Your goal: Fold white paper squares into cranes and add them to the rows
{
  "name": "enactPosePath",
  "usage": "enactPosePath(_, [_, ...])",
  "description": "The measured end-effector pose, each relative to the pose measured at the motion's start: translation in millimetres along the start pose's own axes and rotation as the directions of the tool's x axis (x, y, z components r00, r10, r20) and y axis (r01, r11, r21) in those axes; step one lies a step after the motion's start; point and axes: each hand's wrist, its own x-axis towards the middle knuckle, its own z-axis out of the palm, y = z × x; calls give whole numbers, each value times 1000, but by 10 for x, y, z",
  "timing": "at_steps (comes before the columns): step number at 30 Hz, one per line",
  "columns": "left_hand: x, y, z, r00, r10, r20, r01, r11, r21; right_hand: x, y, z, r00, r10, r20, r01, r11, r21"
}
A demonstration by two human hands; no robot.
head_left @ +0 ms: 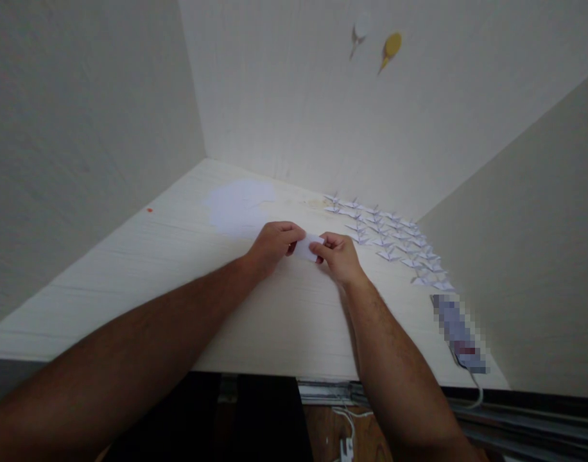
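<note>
A small folded piece of white paper (307, 247) is held just above the pale wooden desk (178, 269), between both hands. My left hand (273, 244) pinches its left end with curled fingers. My right hand (338, 255) pinches its right end, thumb on top. Most of the paper is covered by my fingers.
Several small folded white paper cranes (388, 237) lie in rows on the desk's right side, just beyond my right hand. A stack of white paper (240, 204) lies further back. A blurred-out object with a cable (458, 333) sits near the desk's right front corner. Walls close in the desk on three sides.
</note>
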Motion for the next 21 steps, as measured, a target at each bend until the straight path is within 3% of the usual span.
enactPosePath(10, [-39,68,-20,996,11,89,-23,991,135,-5,7,26,999,35,-13,-35,999,-4])
enactPosePath(21, [-26,-23,54,996,-76,-50,78,996,52,-16,-37,55,995,-97,-13,93,980,-177])
